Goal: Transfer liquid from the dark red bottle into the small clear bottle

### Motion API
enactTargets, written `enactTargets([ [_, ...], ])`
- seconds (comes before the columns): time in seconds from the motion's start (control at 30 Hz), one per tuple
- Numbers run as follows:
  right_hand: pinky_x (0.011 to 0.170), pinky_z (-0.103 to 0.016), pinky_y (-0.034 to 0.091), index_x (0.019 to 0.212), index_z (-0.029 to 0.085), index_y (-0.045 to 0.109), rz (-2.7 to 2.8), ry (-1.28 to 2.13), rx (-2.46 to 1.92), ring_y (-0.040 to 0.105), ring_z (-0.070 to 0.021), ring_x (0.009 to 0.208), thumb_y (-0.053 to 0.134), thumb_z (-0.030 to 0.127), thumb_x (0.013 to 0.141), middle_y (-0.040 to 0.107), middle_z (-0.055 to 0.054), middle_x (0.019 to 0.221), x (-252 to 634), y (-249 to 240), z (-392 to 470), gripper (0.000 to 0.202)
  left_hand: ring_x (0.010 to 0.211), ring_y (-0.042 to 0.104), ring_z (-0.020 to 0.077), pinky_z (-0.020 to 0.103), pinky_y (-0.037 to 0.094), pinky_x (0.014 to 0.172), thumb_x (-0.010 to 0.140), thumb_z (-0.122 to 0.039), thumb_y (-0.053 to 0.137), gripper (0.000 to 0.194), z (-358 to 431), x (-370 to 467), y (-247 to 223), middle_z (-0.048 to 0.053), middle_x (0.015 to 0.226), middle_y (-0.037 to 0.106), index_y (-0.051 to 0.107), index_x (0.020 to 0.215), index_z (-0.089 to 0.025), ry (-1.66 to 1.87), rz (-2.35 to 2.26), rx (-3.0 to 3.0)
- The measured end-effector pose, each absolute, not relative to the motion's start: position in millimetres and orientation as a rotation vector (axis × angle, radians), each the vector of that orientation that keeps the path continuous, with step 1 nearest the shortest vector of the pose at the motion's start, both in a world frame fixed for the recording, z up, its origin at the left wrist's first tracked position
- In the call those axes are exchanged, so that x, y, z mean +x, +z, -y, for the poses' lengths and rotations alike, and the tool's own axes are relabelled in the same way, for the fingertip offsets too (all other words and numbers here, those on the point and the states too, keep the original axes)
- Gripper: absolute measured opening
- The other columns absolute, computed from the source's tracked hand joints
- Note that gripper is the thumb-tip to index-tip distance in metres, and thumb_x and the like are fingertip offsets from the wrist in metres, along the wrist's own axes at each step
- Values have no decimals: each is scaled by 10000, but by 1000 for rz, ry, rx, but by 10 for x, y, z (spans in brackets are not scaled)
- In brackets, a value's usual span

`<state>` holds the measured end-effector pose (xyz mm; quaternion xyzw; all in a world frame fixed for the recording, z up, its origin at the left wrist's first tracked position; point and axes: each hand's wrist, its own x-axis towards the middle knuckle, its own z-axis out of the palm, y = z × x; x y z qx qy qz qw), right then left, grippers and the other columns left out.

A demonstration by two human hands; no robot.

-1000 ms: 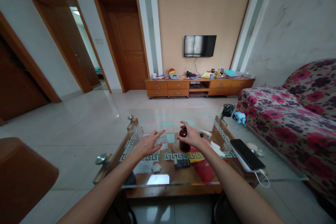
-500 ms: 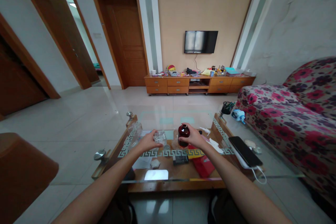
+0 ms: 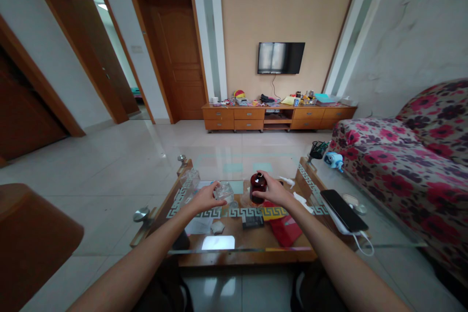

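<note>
My left hand (image 3: pixel 206 199) is closed on the side of a small clear glass container (image 3: pixel 224 190), thumb toward me and fingers behind. My right hand (image 3: pixel 276 190) wraps round the right side of a dark amber bottle (image 3: pixel 258 189), which stands upright with its narrow open neck uncapped. Both are held apart over the glass-topped coffee table (image 3: pixel 234 213) with a Greek key border. To the right of the bottle lies a white piece like a pump head (image 3: pixel 287 182). Whether the bottle touches the glass top I cannot tell.
A black phone (image 3: pixel 343 209) with a white cable lies on the right of the table. A red packet (image 3: pixel 285 230), a dark box (image 3: pixel 253 222) and a white tissue (image 3: pixel 302 202) show around or under the glass. A flowered sofa (image 3: pixel 398 175) stands at the right.
The view has shifted slightly. The clear glass container appears a little more tilted in my left hand. My right hand keeps its hold on the amber bottle.
</note>
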<state>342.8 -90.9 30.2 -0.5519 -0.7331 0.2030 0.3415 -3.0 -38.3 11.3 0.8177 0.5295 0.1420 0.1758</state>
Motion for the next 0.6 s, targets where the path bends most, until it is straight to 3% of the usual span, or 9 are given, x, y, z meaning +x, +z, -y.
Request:
enactTargets([
  [0.2,917,-414,527,1409,257,523,1899,500,-1495,713,-296,1061,887,507,733,735,-84,1201,3409,332,933,807,876,719,293,312,455,728,696,-688,784,781,380,-109,178,67,952,750,590,1304,-238,361,-1494,2385],
  [0.4,934,-411,522,1405,240,533,1927,420,-1450,698,-284,1050,861,447,742,720,-84,1200,3363,332,878,768,974,727,296,347,510,815,721,-656,803,680,457,-122,323,60,1091,761,623,1263,-286,563,-1395,2383],
  [0.5,1004,-425,505,1451,244,513,1940,385,-1392,669,-287,1134,864,408,723,679,-97,1307,3338,305,832,824,945,735,277,337,526,794,730,-632,810,631,503,-81,389,46,1031,768,634,1228,-287,647,-1386,2332],
  [0.6,1062,-439,480,1580,271,395,1959,351,-1381,624,-301,1237,866,394,722,609,-123,1426,3310,288,802,986,914,746,262,312,524,753,734,-628,810,625,552,-6,464,29,976,770,634,1226,-284,739,-1415,2279],
])
